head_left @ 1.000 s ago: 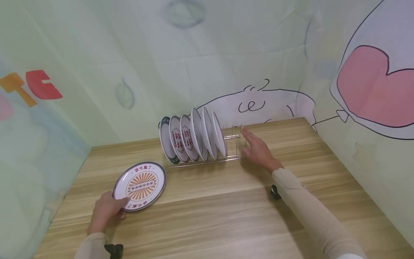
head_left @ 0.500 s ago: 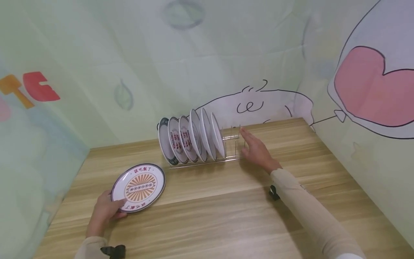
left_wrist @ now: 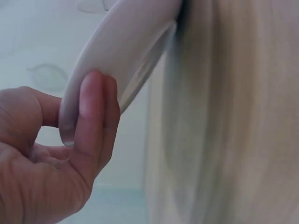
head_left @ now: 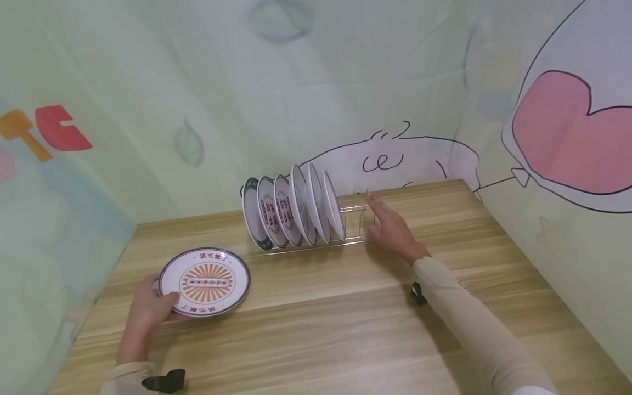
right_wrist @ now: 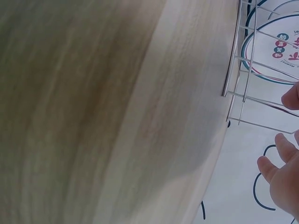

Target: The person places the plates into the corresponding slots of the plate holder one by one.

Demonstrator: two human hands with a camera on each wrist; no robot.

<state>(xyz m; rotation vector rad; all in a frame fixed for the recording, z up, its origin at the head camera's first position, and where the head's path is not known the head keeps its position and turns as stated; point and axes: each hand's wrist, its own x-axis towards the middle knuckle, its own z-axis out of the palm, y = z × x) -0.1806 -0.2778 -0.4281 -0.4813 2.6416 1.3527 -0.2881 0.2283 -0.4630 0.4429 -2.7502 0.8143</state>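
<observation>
My left hand (head_left: 148, 307) grips a white plate (head_left: 204, 282) by its left rim, thumb on top and fingers underneath. The plate has a dark rim band, red characters and an orange ray pattern. In the left wrist view its pale underside (left_wrist: 121, 51) shows against the fingers (left_wrist: 92, 107). A wire dish rack (head_left: 301, 251) stands at the back of the table with several plates (head_left: 269, 211) upright in it. My right hand (head_left: 392, 227) is at the rack's right end, fingers extended by the end prongs. The right wrist view cuts off part of this hand (right_wrist: 285, 182).
A wood-grain table (head_left: 316, 323) spreads beneath everything. Printed cloth (head_left: 222, 82) hangs close behind the rack and along both sides. Bare wire prongs (head_left: 354, 224) stand between the rightmost plate and my right hand.
My left hand has shifted slightly left with the plate, which has turned a little and now appears raised off the table. The right hand and the rack stay put.
</observation>
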